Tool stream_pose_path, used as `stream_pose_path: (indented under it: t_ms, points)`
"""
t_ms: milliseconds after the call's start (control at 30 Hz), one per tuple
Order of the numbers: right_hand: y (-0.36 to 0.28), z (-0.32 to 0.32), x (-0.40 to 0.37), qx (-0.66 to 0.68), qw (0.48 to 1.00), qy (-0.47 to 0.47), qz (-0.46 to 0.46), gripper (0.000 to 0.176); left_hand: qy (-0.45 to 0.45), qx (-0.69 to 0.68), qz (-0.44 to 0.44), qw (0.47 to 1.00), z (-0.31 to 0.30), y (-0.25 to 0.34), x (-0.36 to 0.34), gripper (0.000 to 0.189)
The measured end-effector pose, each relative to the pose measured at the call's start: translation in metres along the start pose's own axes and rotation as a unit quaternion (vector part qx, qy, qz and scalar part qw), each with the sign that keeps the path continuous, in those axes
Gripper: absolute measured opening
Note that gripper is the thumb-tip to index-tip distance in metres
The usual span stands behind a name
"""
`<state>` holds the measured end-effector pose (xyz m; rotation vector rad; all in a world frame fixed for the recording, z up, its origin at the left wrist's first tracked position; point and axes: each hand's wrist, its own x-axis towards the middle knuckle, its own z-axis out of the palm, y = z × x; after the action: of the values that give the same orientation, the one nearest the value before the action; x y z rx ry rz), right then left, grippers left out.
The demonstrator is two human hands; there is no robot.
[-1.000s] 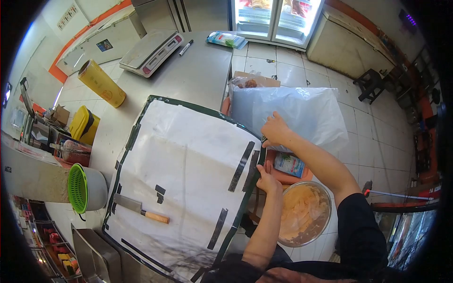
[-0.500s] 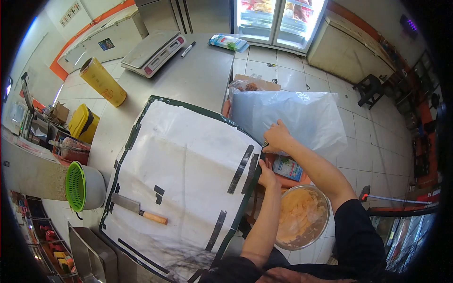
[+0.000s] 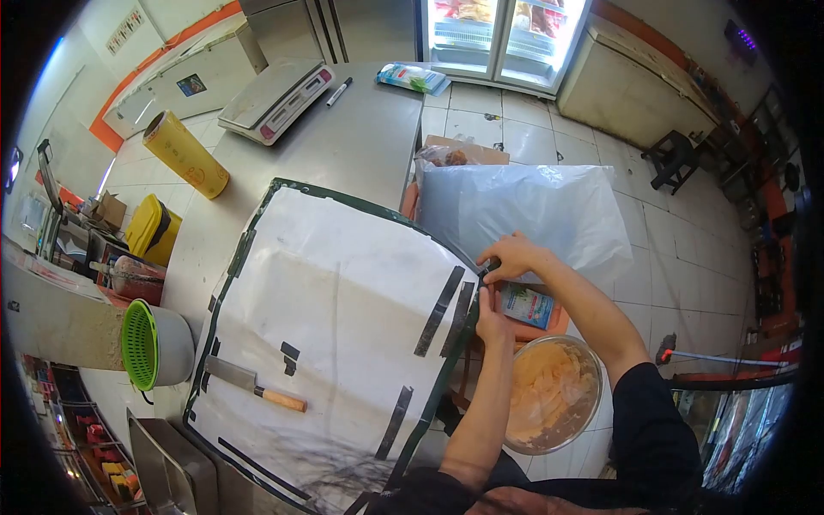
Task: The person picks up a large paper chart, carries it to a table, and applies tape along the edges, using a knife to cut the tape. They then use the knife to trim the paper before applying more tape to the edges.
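Note:
A white board (image 3: 343, 266) with a dark green taped edge and black tape strips lies on the steel table. At its right corner my right hand (image 3: 513, 256) is closed on a small dark object, too hidden to name. My left hand (image 3: 492, 319) lies just below, pressed against the board's right edge with its fingers partly hidden. Behind both hands a translucent plastic bag (image 3: 532, 206) is spread out. A cleaver (image 3: 232, 372) with a wooden handle rests on the board's lower left.
A bowl of orange-pink paste (image 3: 549, 395) stands below my arms, near a blue packet (image 3: 526, 305) on an orange surface. On the table (image 3: 369, 129) are a scale (image 3: 276, 101), a yellow roll (image 3: 186, 154), a marker (image 3: 339, 92) and a wipes pack (image 3: 412, 78).
My right hand has turned and lowered its fingers onto the board's corner. My left hand has shifted slightly beside it. The view has moved a little.

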<state>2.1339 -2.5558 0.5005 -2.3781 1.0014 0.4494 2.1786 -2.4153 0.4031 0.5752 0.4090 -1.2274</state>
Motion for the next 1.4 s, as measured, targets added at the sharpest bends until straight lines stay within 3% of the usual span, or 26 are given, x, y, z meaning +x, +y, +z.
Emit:
stream_pose_path:
  t_ms: [67,133,233,267,333,433,500,600,700,767,867,967,1067,1133,1200,1267,1333,1400]
  points:
    - [-0.002,-0.001,-0.002,-0.001,1.0,0.0,-0.009,0.054,-0.037,0.08,0.005,0.996,0.001,-0.002,0.003,0.047]
    - [-0.006,-0.002,-0.004,-0.009,1.0,-0.006,-0.016,0.056,0.014,0.108,0.01,0.994,0.003,-0.004,0.002,0.046]
    - [-0.013,-0.004,-0.01,-0.061,0.993,0.103,0.0,0.057,0.032,0.1,0.003,0.994,0.004,-0.003,0.0,0.046]
    - [-0.017,-0.004,-0.015,-0.023,0.984,0.178,0.024,0.057,0.028,0.09,-0.002,0.996,0.002,-0.002,0.001,0.045]
    - [-0.023,0.001,-0.032,0.052,0.943,0.322,0.072,0.057,0.037,0.073,0.021,0.996,0.007,-0.003,-0.006,0.044]
    - [-0.031,0.059,-0.048,0.234,0.792,0.543,0.151,0.049,0.058,0.077,0.028,0.995,0.021,0.0,-0.017,0.042]
    - [-0.028,0.11,-0.053,0.39,0.758,0.463,0.242,0.036,0.07,0.067,0.005,0.995,0.026,0.003,-0.021,0.04]
    - [-0.042,0.136,-0.043,0.684,0.629,0.326,0.171,0.024,0.075,0.076,-0.054,0.993,0.021,0.01,-0.028,0.037]
    - [-0.033,0.126,-0.025,0.822,0.509,0.2,0.158,0.016,0.076,0.132,-0.063,0.986,0.013,0.013,-0.025,0.035]
    - [-0.039,0.13,-0.016,0.805,0.516,0.245,0.159,0.016,0.073,0.122,-0.046,0.989,0.01,0.011,-0.028,0.036]
    - [-0.042,0.136,-0.01,0.785,0.519,0.291,0.171,0.011,0.075,0.155,-0.09,0.981,0.005,0.021,-0.035,0.033]
    - [-0.039,0.139,-0.001,0.779,0.515,0.309,0.18,0.008,0.006,0.305,-0.007,0.952,0.002,0.028,-0.079,0.025]
    - [-0.042,0.142,0.002,0.762,0.516,0.345,0.183,0.008,-0.109,0.573,0.018,0.812,-0.016,0.066,-0.119,0.024]
    - [-0.048,0.136,-0.004,0.757,0.524,0.351,0.172,0.007,-0.194,0.594,0.12,0.771,0.003,0.093,-0.102,0.03]
    - [-0.053,0.133,-0.011,0.761,0.522,0.357,0.142,0.005,-0.243,0.726,0.275,0.582,0.059,0.113,-0.068,0.049]
    - [-0.055,0.134,-0.013,0.769,0.513,0.364,0.116,0.004,-0.342,0.773,0.42,0.331,0.081,0.12,0.005,0.071]
    - [-0.053,0.135,-0.012,0.764,0.508,0.386,0.094,0.005,-0.399,0.78,0.467,0.121,0.106,0.117,0.049,0.087]
    - [-0.052,0.142,-0.006,0.752,0.503,0.419,0.078,0.006,-0.452,0.855,0.168,0.19,0.123,0.113,0.086,0.095]
